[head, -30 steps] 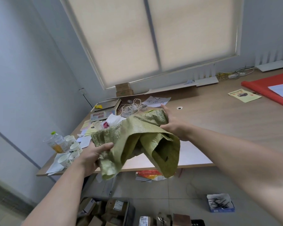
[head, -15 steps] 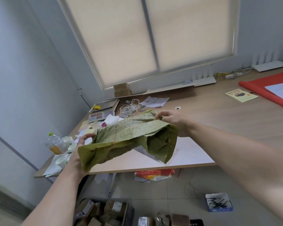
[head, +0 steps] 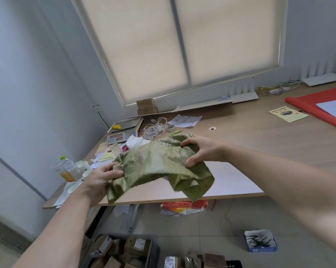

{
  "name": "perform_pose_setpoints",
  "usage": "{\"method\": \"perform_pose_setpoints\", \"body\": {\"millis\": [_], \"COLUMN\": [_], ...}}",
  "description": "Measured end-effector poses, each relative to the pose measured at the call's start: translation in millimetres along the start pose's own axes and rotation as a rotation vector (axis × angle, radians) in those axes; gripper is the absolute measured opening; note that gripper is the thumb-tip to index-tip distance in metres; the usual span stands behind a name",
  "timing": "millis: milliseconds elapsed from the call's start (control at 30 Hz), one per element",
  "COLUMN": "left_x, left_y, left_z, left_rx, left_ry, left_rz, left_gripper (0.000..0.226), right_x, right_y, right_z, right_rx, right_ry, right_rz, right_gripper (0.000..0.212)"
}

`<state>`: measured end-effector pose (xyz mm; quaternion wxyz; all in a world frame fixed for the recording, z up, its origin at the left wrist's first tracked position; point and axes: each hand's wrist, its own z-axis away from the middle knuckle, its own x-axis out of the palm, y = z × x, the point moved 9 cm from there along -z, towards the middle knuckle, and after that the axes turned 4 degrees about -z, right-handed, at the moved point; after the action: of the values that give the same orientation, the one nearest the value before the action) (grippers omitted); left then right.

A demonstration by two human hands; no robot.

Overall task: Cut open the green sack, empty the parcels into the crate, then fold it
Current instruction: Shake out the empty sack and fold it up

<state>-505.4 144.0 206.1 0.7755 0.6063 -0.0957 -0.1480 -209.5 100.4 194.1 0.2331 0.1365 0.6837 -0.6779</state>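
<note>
Sack (head: pixel 157 163): crumpled, held over the tabletop's (head: pixel 260 144) near edge | left hand (head: pixel 99 178): fingers curled, gripping sack's left end | right hand (head: pixel 200 150): fingers curled, gripping right end | parcels (head: pixel 138 246): on the floor below.

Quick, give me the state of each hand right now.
Left hand: closed grip on the green sack's left end.
Right hand: closed grip on the sack's right end.

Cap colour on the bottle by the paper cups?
Bright green cap; the head view shows it.
</note>
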Motion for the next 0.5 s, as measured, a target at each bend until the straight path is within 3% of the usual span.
{"method": "perform_pose_setpoints", "body": {"millis": [67, 200, 367, 433, 500], "left_x": [-8.3, -16.0, -21.5, -16.2, -11.0], "left_y": [1.3, 3.5, 7.9, 9.4, 6.4], "left_z": [-0.4, -3.1, -3.1, -1.7, -2.2], "left_rx": [0.015, 0.016, 0.142, 0.18, 0.151], "left_ry": [0.084, 0.162, 0.275, 0.218, 0.132], "left_rz": [-0.118, -0.214, -0.159, -0.138, -0.143], "left_gripper": [0.028, 0.028, 0.053, 0.054, 0.082], "right_x": [1.6, 8.6, -2.1, -9.0, -11.1], "right_y": [-2.6, -10.0, -18.4, -13.7, -7.1], "right_z": [-1.2, -5.3, -3.3, -0.6, 1.4], "right_rx": [-0.043, -0.081, -0.106, -0.077, -0.047], "right_ry": [0.005, 0.081, 0.229, 0.285, 0.311], "right_rz": [0.266, 0.438, 0.358, 0.278, 0.165], "right_gripper": [0.089, 0.083, 0.05, 0.036, 0.025]}}
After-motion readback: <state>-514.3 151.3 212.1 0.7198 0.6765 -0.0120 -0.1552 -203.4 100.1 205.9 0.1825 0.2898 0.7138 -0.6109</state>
